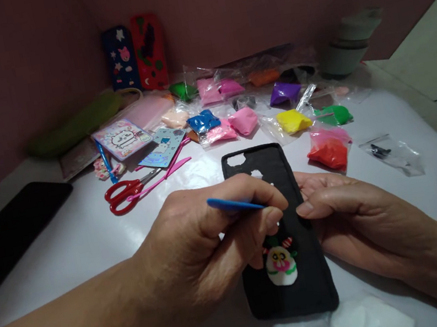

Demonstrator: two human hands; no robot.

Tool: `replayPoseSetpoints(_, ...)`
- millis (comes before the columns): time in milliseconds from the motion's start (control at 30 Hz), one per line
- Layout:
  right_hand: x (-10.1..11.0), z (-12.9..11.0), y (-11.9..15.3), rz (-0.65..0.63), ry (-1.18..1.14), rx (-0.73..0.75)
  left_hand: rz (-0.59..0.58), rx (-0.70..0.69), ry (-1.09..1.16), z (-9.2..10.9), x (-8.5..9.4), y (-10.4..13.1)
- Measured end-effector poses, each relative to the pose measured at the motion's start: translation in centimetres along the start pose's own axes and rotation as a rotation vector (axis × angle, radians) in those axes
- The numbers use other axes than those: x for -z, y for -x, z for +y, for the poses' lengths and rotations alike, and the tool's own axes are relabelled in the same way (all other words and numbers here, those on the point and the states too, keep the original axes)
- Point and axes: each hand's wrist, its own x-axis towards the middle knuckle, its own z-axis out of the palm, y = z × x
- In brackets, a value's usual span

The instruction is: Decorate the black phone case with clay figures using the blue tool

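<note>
My left hand (230, 234) pinches a slim blue modelling tool (234, 204) above a black phone case (294, 299). The tool's far end is hidden behind my fingers. With its thumb on the right edge and its fingers underneath, my right hand (348, 214) grips the case. Near the case's lower end sits a small white clay figure (282, 267) with yellow, pink and green details. White clay patches show at the top of the case, partly covered by my left hand.
Red-handled scissors (125, 194) and a pink plastic tool (177, 166) lie left of the case. Several clay packets, including yellow (294, 122) and red (329, 153), spread behind it. Decorated blue (121, 62) and red (149, 52) cases lean on the wall. A dark phone-like slab (17, 236) lies far left.
</note>
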Motion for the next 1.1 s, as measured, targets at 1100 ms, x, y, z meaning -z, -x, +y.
replayPoseSetpoints(1100,-0.25,-0.06,0.12,0.016,0.007,-0.012,0.012,0.033,0.001,0.33,0.02,0.09)
